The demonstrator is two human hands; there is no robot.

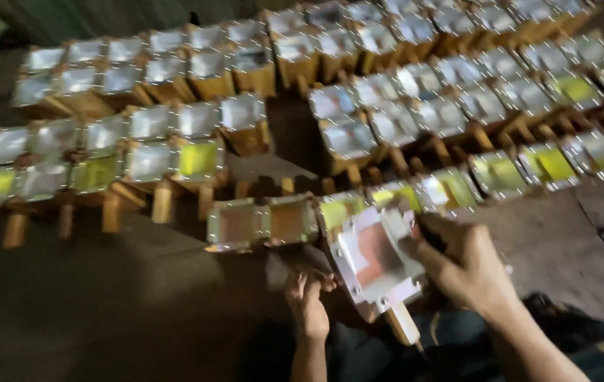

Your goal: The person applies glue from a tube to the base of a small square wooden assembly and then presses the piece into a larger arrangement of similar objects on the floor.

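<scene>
Both hands gripped one foil-lined wooden mould (376, 262) at the floor's near edge, left hand (307, 304) underneath, right hand (461, 265) clasping its right rim, handle pointing toward the person.

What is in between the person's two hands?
In the head view, a square metal-lined mould on a wooden handle sits tilted between the left hand and the right hand; both hands touch it.

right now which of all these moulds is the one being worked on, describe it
Rows of square metal moulds on wooden handles cover the floor. Nearest the person, below the front row, one mould sits tilted between the left hand and right hand. Unlike the rest, it is lifted out of line.
</scene>
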